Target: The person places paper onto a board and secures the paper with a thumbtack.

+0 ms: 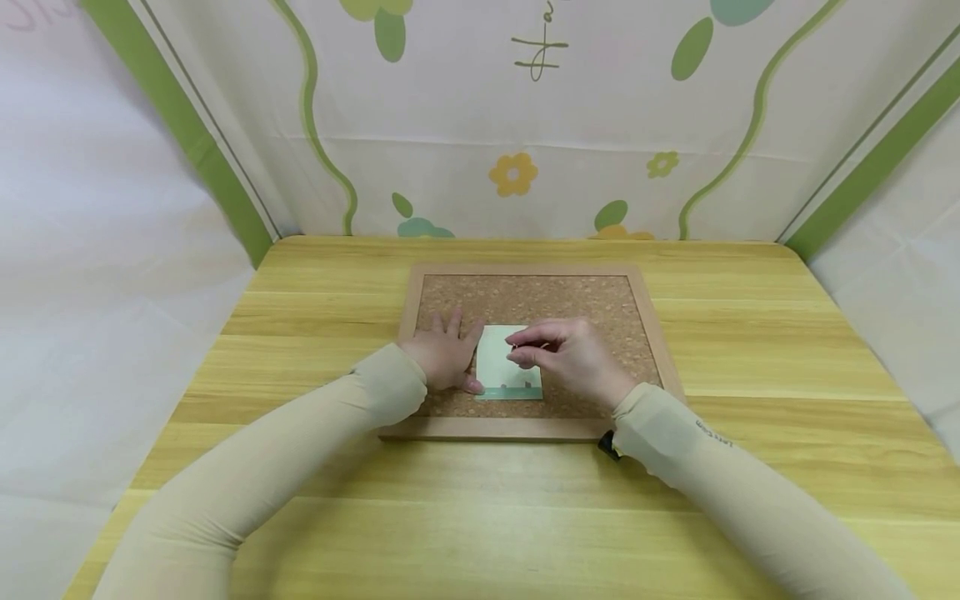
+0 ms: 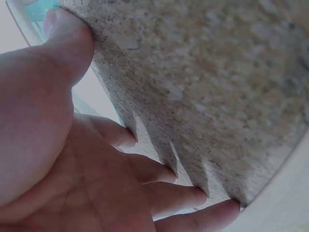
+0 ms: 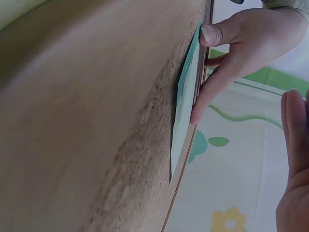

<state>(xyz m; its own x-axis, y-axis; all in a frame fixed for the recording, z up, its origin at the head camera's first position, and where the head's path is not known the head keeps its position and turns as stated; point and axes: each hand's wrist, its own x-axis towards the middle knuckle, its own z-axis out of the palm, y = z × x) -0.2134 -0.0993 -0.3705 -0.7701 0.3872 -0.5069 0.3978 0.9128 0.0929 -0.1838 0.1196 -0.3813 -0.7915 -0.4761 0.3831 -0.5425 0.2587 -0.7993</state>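
A pale green note sheet (image 1: 495,358) with a darker green strip along its near edge lies on the cork board (image 1: 600,308). My left hand (image 1: 448,354) rests on the board at the sheet's left side, fingers spread; its thumb touches the sheet's lower left corner. In the left wrist view the left fingertips (image 2: 195,195) press on the cork. My right hand (image 1: 573,354) hovers over the sheet's right half and pinches a small pin-like object (image 1: 514,347), mostly hidden by thumb and fingers. Only part of the right hand (image 3: 295,159) shows in the right wrist view.
The board's wooden frame (image 1: 495,428) surrounds the cork on a wood-grain table (image 1: 480,517). A small black item (image 1: 609,445) is partly hidden under the right sleeve. Behind the table hangs a white curtain (image 1: 450,108) with flower prints.
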